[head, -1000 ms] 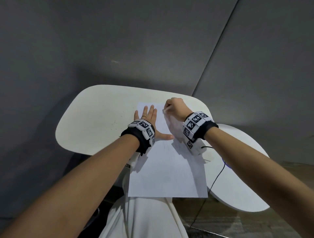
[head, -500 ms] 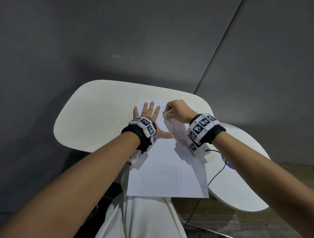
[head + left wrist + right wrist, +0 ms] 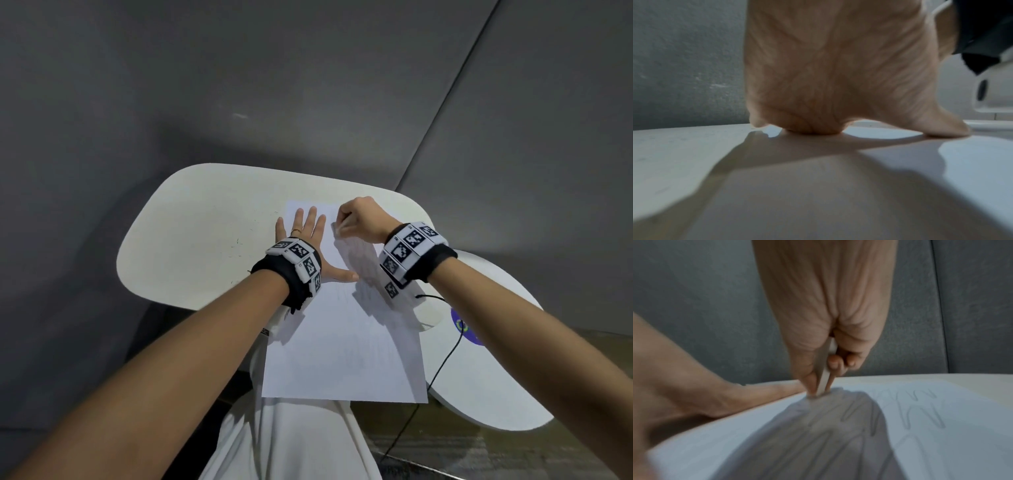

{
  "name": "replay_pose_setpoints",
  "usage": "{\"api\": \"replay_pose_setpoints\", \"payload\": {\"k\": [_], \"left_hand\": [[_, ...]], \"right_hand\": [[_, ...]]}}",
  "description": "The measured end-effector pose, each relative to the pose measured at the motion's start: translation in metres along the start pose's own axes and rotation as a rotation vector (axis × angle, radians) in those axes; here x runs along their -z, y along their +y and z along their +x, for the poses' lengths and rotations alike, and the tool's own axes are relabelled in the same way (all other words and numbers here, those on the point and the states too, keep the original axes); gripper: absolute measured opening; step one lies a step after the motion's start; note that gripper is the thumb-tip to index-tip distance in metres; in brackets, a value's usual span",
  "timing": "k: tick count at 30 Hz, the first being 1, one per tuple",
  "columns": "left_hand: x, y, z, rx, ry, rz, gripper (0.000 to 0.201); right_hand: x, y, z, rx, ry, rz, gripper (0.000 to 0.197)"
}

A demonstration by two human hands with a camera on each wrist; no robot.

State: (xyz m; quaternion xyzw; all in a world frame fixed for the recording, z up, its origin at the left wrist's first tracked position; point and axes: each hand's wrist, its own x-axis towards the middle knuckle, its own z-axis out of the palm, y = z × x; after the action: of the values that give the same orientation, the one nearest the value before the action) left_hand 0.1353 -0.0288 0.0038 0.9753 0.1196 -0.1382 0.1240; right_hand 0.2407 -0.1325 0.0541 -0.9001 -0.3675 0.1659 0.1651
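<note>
A white sheet of paper (image 3: 342, 342) lies on the white table (image 3: 205, 233), its near edge hanging over the table's edge. My left hand (image 3: 305, 229) lies flat on the sheet's upper left part, fingers straight and thumb spread out to the right. My right hand (image 3: 356, 219) is curled just right of it, near the top of the sheet. In the right wrist view it pinches a flat white eraser (image 3: 825, 369) between thumb and fingers, the eraser's tip pressed on the paper (image 3: 941, 443). Faint pencil strokes (image 3: 920, 412) show right of the eraser.
A second rounded white table (image 3: 496, 377) stands lower at the right, with a purple sticker (image 3: 462, 329) and a black cable (image 3: 442, 370) running down across it. Grey wall panels close the back. My white garment (image 3: 291, 438) is below the paper.
My right hand has shifted only slightly over the top of the paper, the wrist swinging a little to the right. The left hand stays flat in the same spot.
</note>
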Motion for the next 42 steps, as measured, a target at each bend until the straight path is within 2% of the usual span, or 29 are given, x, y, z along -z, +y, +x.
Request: {"api": "replay_pose_setpoints", "payload": {"k": [4, 6, 10, 11, 15, 16, 20, 24, 25, 28, 29, 32, 33, 37, 38, 41, 42], "left_hand": [[0.004, 0.003, -0.001, 0.017, -0.011, 0.002, 0.139], [0.005, 0.002, -0.001, 0.021, -0.022, 0.007, 0.139], [0.001, 0.001, 0.000, 0.014, 0.002, 0.006, 0.139], [0.001, 0.001, 0.000, 0.011, 0.005, 0.005, 0.140], [0.001, 0.002, 0.001, 0.019, -0.004, 0.002, 0.140], [0.001, 0.002, 0.001, 0.023, -0.001, 0.002, 0.140], [-0.002, 0.002, 0.000, 0.019, 0.023, -0.007, 0.140], [0.000, 0.001, 0.002, 0.026, -0.009, 0.010, 0.141], [0.000, 0.001, 0.002, 0.028, -0.013, 0.011, 0.141], [-0.002, 0.000, 0.001, 0.019, 0.004, 0.009, 0.141], [-0.002, -0.001, 0.001, 0.016, 0.005, 0.009, 0.140], [0.000, -0.002, 0.000, 0.009, -0.007, 0.012, 0.140], [-0.001, -0.001, 0.000, 0.011, -0.013, 0.014, 0.139], [0.000, 0.000, 0.001, 0.014, -0.010, 0.033, 0.139], [-0.001, 0.000, 0.000, 0.009, -0.010, 0.027, 0.139], [-0.002, -0.001, -0.002, -0.007, -0.003, 0.012, 0.139], [-0.002, -0.001, -0.002, -0.005, -0.010, 0.010, 0.139]], "right_hand": [[-0.002, -0.001, 0.026, -0.056, 0.121, 0.068, 0.010], [-0.002, -0.002, 0.018, -0.034, 0.115, 0.058, 0.010], [0.000, 0.000, -0.016, 0.043, -0.146, 0.028, 0.011], [0.000, 0.000, -0.018, 0.054, -0.161, 0.023, 0.011], [-0.003, -0.003, -0.003, 0.061, 0.019, 0.038, 0.014], [-0.004, -0.005, -0.004, 0.070, 0.022, 0.031, 0.014], [-0.006, -0.002, -0.016, 0.104, -0.127, 0.035, 0.012], [-0.007, -0.005, -0.005, 0.045, 0.041, 0.064, 0.013], [-0.008, -0.006, -0.006, 0.048, 0.035, 0.061, 0.013], [-0.006, -0.004, -0.013, 0.058, -0.139, 0.046, 0.010], [-0.004, -0.003, -0.013, 0.046, -0.154, 0.058, 0.010], [-0.003, -0.003, -0.010, 0.021, -0.005, 0.066, 0.012], [-0.003, -0.002, -0.011, 0.026, 0.005, 0.069, 0.012], [0.001, 0.002, -0.020, 0.047, -0.186, 0.070, 0.008], [0.001, 0.003, -0.019, 0.036, -0.160, 0.078, 0.007], [-0.001, 0.003, -0.012, -0.003, 0.046, 0.109, 0.010], [-0.002, 0.002, -0.012, -0.007, 0.047, 0.121, 0.010]]}}
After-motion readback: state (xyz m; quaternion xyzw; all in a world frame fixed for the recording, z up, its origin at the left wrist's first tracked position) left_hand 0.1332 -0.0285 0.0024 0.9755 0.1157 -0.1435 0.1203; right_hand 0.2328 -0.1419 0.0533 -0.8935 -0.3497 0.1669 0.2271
